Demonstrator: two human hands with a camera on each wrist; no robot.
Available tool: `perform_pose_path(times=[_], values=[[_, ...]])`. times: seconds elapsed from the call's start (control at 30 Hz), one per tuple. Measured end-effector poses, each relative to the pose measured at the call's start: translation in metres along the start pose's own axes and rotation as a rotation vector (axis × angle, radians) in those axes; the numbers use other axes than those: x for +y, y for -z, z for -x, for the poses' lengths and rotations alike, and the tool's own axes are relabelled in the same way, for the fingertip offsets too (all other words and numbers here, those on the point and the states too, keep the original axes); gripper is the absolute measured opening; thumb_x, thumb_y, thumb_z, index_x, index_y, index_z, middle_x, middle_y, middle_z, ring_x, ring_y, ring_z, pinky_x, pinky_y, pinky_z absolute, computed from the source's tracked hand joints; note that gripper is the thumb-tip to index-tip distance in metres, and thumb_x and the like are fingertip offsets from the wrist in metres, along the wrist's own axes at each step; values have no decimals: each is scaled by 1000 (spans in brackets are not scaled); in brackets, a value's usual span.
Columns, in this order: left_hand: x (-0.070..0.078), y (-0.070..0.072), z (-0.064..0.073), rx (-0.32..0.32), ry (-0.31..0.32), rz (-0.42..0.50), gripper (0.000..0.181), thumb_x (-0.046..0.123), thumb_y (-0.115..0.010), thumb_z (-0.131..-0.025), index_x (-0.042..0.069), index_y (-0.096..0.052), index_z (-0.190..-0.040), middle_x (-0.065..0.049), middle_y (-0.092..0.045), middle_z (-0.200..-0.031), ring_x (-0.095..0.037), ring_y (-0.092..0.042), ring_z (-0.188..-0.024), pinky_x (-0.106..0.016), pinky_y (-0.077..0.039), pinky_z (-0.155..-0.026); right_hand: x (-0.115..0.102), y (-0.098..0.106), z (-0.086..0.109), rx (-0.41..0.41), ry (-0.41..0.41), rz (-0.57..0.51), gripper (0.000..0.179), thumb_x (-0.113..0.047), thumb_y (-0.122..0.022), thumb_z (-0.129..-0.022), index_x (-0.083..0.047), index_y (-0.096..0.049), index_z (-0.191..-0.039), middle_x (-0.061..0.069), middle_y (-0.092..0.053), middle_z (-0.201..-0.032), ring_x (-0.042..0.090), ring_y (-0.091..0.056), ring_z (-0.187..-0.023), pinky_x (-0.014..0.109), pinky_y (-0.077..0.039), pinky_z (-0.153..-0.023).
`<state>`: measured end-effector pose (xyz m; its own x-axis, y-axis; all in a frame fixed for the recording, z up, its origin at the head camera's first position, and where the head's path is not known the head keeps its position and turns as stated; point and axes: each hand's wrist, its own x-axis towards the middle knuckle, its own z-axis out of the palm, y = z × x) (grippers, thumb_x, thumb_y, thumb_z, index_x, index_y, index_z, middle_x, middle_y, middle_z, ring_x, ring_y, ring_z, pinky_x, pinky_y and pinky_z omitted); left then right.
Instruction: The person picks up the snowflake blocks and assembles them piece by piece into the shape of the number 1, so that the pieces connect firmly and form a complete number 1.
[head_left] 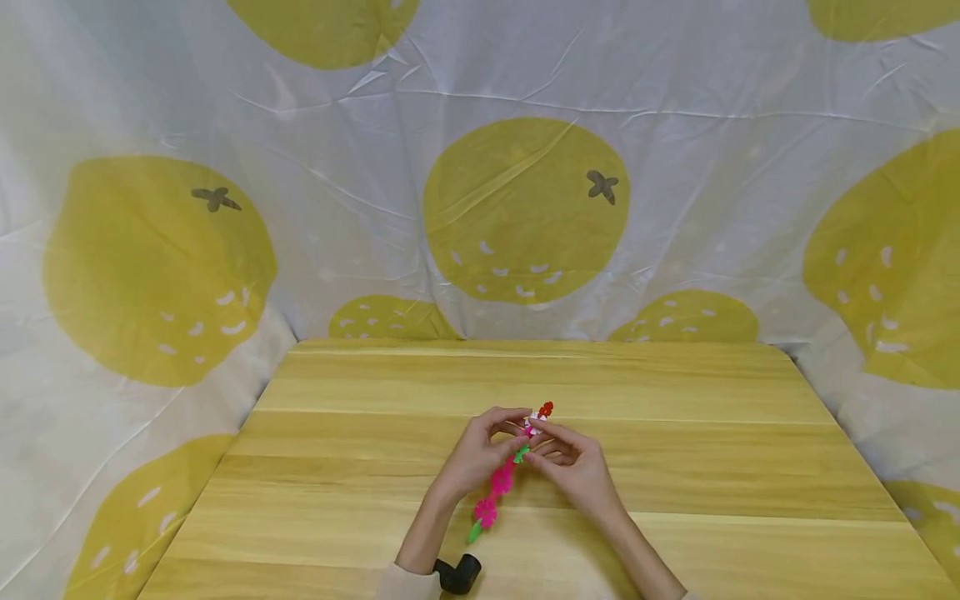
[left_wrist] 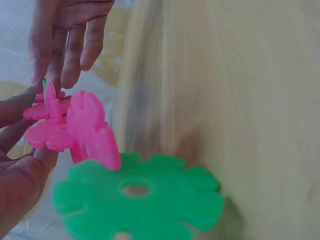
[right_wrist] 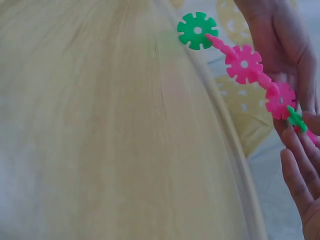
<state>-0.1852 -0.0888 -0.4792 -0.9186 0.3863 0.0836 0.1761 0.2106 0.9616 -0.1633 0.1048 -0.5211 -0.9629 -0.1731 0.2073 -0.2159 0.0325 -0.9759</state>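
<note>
A chain of slotted snowflake discs stretches between and below my two hands, over the wooden table. In the head view it runs from a green disc [head_left: 476,532] at the near end through pink discs [head_left: 486,512] and a second green disc [head_left: 521,454] to white and red discs [head_left: 547,409] at the far end. My left hand [head_left: 477,452] grips the chain's upper part between thumb and fingers. From the other side my right hand [head_left: 579,472] pinches it near the second green disc. The near green disc [left_wrist: 100,200] looms large in the left wrist view.
The pale wooden table [head_left: 337,467] spreads around the hands, its far edge meeting a white curtain [head_left: 360,183] printed with yellow fruit. A black device [head_left: 459,575] sits at my left wrist, close to the chain's lower end.
</note>
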Motion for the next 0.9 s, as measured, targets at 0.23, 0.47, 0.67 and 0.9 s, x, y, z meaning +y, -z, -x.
perform_pose_path(times=[0.23,0.47,0.67,0.9], values=[[-3,7,3,-83,7,-1,46,-1,-66,-98,4,-60,-144,-17,-65,-133,-33,-65,-118,-26,-57,-94,3,2,1,14,-33,1,52,-7,-82,-88,-7,-66,-137,24,-70,-110,8,-74,-87,23,-61,-75],[-8,14,3,-183,22,97,49,-6,-67,-95,1,-60,-143,-20,-61,-145,-40,-63,-127,-27,-59,-94,6,4,1,5,-37,-65,56,-1,-81,-87,-3,-62,-140,28,-63,-113,9,-74,-86,23,-61,-72],[-8,13,2,-240,-6,138,53,-10,-69,-92,-2,-58,-144,-23,-60,-144,-43,-60,-129,-29,-59,-97,4,9,-2,-38,-50,-125,57,5,-76,-89,2,-58,-142,28,-59,-117,7,-73,-87,22,-61,-75],[-10,11,0,-220,-32,113,56,-7,-72,-92,-1,-57,-145,-22,-60,-141,-41,-61,-126,-27,-58,-97,2,15,-6,-58,-97,-127,59,9,-74,-88,3,-56,-144,23,-59,-117,5,-72,-88,21,-60,-78]])
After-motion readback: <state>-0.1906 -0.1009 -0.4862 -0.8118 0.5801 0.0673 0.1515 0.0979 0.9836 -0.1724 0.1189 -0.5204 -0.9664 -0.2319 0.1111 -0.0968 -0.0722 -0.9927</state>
